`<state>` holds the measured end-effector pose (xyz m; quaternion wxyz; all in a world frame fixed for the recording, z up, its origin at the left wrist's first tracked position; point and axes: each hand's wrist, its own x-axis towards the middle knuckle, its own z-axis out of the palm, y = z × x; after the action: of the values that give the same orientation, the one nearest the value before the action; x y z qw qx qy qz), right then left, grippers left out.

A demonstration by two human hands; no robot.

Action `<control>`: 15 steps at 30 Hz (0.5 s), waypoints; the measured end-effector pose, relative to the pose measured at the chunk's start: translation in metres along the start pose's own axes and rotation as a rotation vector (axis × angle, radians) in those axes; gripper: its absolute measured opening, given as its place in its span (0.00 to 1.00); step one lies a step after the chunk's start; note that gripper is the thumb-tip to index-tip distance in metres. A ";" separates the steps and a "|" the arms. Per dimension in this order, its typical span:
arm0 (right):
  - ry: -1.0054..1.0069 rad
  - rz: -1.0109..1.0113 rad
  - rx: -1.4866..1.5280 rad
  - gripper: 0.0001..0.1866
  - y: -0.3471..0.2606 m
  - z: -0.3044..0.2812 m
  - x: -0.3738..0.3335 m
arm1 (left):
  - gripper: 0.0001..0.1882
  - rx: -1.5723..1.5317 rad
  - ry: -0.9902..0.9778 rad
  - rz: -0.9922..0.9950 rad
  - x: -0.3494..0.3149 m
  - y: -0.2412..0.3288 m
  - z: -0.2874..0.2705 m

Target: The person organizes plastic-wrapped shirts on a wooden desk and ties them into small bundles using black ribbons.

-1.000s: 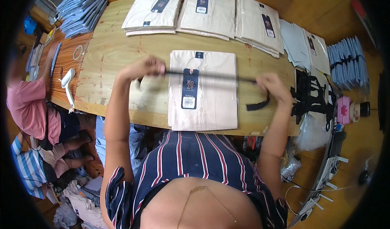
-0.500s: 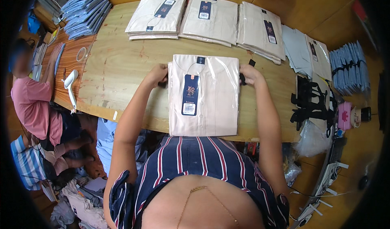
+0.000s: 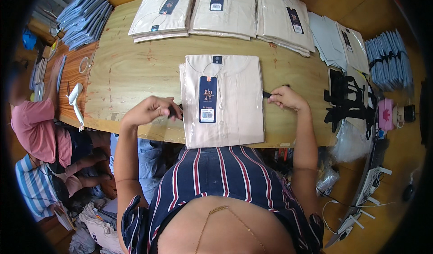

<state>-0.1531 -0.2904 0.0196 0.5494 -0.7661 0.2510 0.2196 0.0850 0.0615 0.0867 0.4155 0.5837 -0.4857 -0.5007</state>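
In front of me at the near edge of the table lies a stack of folded pale pink shirts (image 3: 241, 109) in clear plastic. A dark blue hang tag (image 3: 208, 99) shows on the top shirt. At the stack's left side my left hand (image 3: 153, 110) has its fingers curled on a black strap (image 3: 177, 111), mostly hidden. Opposite it, my right hand (image 3: 287, 98) pinches a black strap end (image 3: 269, 94) that sticks out from the stack's right side. Whatever part of the strap lies under the shirts is hidden.
Three packed shirt stacks (image 3: 223, 17) line the far side. More black straps (image 3: 349, 103) lie at right, near blue shirts (image 3: 389, 64) bound with black. At left are a white handheld device (image 3: 76, 101), a tall blue pile (image 3: 85, 17) and a person in pink (image 3: 36, 123).
Both hands have come nearer to me along the stack's sides. The left has swung outward to the left, and the right has moved slightly outward, its strap end now showing straight.
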 end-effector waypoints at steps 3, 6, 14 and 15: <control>0.101 0.036 0.156 0.10 0.001 -0.006 -0.006 | 0.14 -0.283 0.103 0.058 0.007 -0.025 -0.006; 0.145 0.041 0.246 0.10 0.003 -0.006 -0.011 | 0.17 -0.772 0.289 0.187 0.010 -0.064 -0.012; 0.309 -0.108 0.440 0.13 -0.014 0.041 0.010 | 0.04 -1.020 0.445 0.589 0.017 -0.027 -0.001; 0.322 -0.163 0.325 0.13 -0.011 0.052 0.020 | 0.11 -0.957 0.443 0.556 0.023 -0.008 0.003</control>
<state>-0.1333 -0.2412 -0.0002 0.6341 -0.7107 0.3047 0.0063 0.0834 0.0407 0.0742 0.8392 0.2733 -0.2424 -0.4028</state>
